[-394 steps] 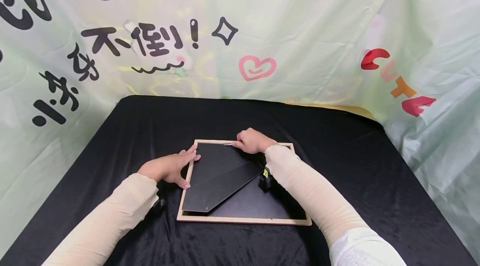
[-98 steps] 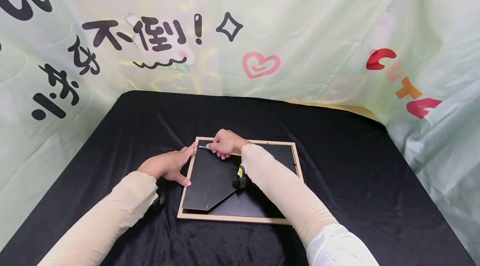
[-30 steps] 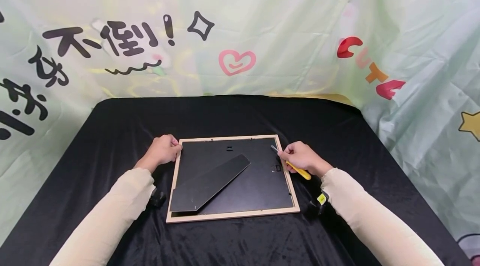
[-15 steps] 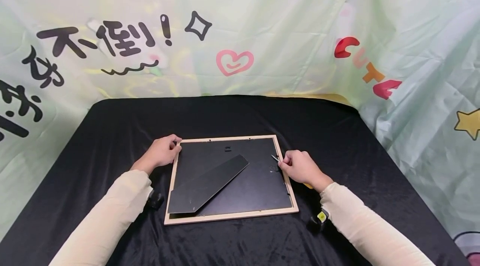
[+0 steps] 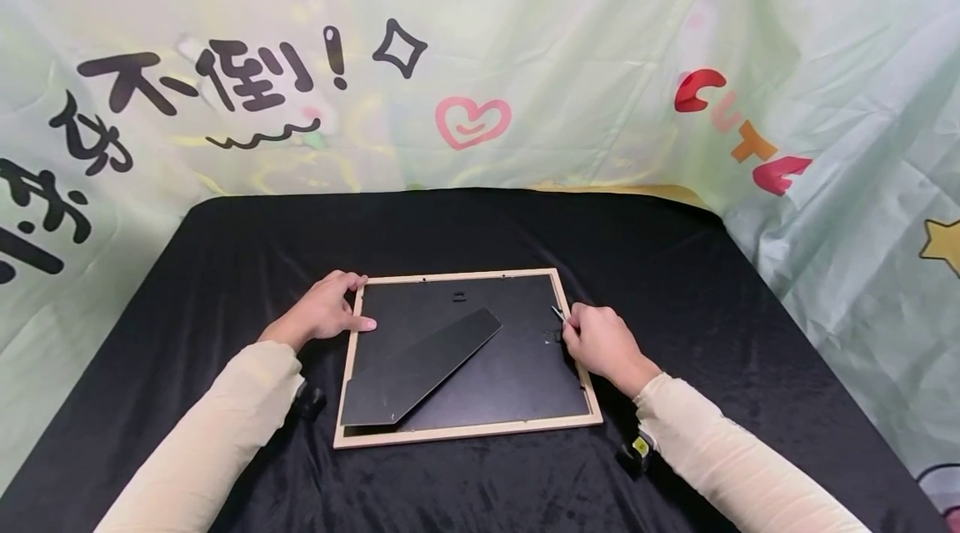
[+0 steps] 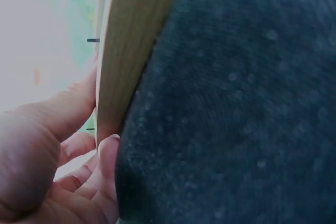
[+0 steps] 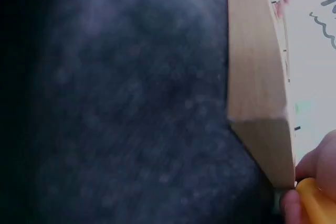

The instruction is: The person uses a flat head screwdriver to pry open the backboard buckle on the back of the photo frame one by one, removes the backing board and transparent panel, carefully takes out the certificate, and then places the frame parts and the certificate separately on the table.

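Note:
In the head view a picture frame (image 5: pixel 465 433) with a light wooden rim lies back side up. Its black backing board (image 5: pixel 517 374) carries a folding stand leg (image 5: pixel 420 370) across the lower left. My left hand (image 5: pixel 322 312) holds the upper left of the rim, thumb over the top, fingers at the outer side. At the right rim, my right hand (image 5: pixel 606 344) grips a yellow-handled tool; its thin metal tip (image 5: pixel 557 313) lies at the rim's inner edge. The hand hides the handle there, but the right wrist view shows the yellow handle (image 7: pixel 315 203) near a frame corner.
Small dark tabs (image 5: pixel 582 387) stick out along the rim's inner edge. A hanger (image 5: pixel 459 296) sits near the top of the backing, another by the right side. Black cloth (image 5: pixel 450 233) covers the table; a printed curtain (image 5: pixel 585 57) hangs behind.
My right hand has gone from the top rim, via the upper left corner, to the right rim, sliding slightly lower since a second ago. My left thumb now reaches over the rim onto the backing.

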A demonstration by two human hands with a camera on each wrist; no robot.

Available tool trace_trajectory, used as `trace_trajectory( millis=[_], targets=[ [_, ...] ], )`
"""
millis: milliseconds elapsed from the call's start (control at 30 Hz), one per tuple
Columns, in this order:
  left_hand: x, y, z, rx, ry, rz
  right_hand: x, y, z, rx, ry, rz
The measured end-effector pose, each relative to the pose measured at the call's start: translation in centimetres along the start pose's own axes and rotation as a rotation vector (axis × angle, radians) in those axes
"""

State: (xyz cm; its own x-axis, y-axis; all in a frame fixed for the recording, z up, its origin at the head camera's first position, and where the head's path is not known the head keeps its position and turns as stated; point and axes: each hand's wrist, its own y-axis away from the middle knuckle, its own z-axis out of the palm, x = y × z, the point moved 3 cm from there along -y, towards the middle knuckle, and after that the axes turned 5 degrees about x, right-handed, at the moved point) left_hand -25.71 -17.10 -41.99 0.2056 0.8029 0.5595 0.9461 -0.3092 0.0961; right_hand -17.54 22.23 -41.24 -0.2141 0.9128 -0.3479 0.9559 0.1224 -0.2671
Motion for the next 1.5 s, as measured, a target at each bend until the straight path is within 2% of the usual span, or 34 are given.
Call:
trace_trajectory(
  millis=[267, 633, 900, 1067, 1200, 1400, 1500],
  targets=[
    [-0.1, 0.1, -0.5, 0.001, 0.006, 0.002, 0.3, 0.1, -0.3, -0.065, -0.061, -0.008],
    [0.2, 0.0, -0.1, 0.007, -0.002, 0.018, 0.1, 0.7, -0.2, -0.025, 0.015, 0.050],
    [0.2, -0.1, -0.3, 0.016, -0.005, 0.027, 0.7, 0.5, -0.4, -0.036, -0.057, 0.046],
    [0.2, -0.1, -0.3, 0.011, 0.000, 0.020, 1.3, 0.0, -0.8, -0.102, -0.075, 0.013],
    [0.4, 0.0, -0.3, 0.015, 0.003, 0.022, 1.5, -0.6, -1.2, -0.140, -0.105, 0.022],
    [0.2, 0.1, -0.2, 0.007, 0.006, 0.015, 1.4, -2.5, -0.9, -0.161, -0.111, 0.120],
    [0.1, 0.1, 0.0, 0.004, 0.016, 0.016, 1.4, -3.6, -0.5, -0.209, -0.079, 0.161]
  ],
)
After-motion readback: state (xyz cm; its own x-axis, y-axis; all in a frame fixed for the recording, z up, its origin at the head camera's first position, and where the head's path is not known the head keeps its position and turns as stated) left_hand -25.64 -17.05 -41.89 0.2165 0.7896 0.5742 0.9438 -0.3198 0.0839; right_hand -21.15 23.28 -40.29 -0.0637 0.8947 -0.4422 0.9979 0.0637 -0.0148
